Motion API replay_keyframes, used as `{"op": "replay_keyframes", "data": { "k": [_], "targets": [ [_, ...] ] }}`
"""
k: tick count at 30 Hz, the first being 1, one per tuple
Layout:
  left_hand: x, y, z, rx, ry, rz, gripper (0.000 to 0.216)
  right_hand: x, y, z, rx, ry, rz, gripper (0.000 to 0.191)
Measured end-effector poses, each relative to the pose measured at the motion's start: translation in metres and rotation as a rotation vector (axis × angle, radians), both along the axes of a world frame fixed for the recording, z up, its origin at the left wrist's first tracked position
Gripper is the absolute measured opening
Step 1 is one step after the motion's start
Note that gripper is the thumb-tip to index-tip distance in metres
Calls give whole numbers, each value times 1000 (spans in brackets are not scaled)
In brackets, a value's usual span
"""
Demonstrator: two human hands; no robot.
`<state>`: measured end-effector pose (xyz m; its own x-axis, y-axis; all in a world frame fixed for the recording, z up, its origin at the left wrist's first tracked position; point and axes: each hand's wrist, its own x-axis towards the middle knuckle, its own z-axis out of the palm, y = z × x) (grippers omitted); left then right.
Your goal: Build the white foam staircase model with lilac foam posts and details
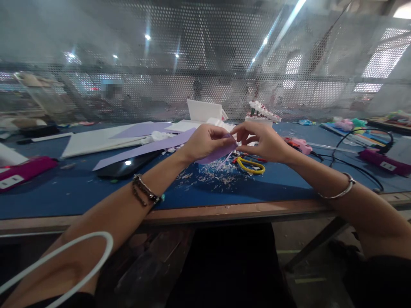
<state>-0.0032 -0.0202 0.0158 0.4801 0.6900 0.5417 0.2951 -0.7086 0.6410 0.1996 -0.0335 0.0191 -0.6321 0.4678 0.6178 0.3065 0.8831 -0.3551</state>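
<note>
A white label (11, 182) is showing on the magenta pouch (41, 164) at far left, its print too small to read. Both forearms are reaching over the blue table (180, 199), angling inward. The left hand (207, 142) is pinching a purple sheet (217, 155) above scattered scraps (221, 176), beside yellow-handled scissors (252, 171). The right hand (265, 139) is curling its fingers at the sheet's edge; whether they are gripping it, I cannot tell.

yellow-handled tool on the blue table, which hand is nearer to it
Right. The right hand is just above the yellow-handled tool in the picture; the left hand is farther off, to its upper left, holding a purple piece.
</note>
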Motion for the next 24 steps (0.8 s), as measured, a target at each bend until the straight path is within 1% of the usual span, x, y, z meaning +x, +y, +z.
{"op": "replay_keyframes", "data": {
  "k": [2,5,11,15,19,21,24],
  "targets": [
    [-1,0,0,-27,5,-20,30,1,0,0,40,-7,-5,29],
    [-2,-1,0,-44,14,-23,32,1,2,-1,98,-19,8,32],
    [-3,-2,1,-165,40,-59,31,1,2,-1,303,-107,17,37],
    [-2,-2,0,-220,68,-60,30,2,2,-1,340,-143,36,35],
    [-3,-3,1,-227,136,-83,28,2,6,-3,445,-152,66,36],
    [-3,-3,2,-220,175,-100,27,2,7,-4,463,-143,80,36],
    [-3,-4,3,-202,197,-120,27,1,5,-4,410,-139,79,37]
  ]
}}
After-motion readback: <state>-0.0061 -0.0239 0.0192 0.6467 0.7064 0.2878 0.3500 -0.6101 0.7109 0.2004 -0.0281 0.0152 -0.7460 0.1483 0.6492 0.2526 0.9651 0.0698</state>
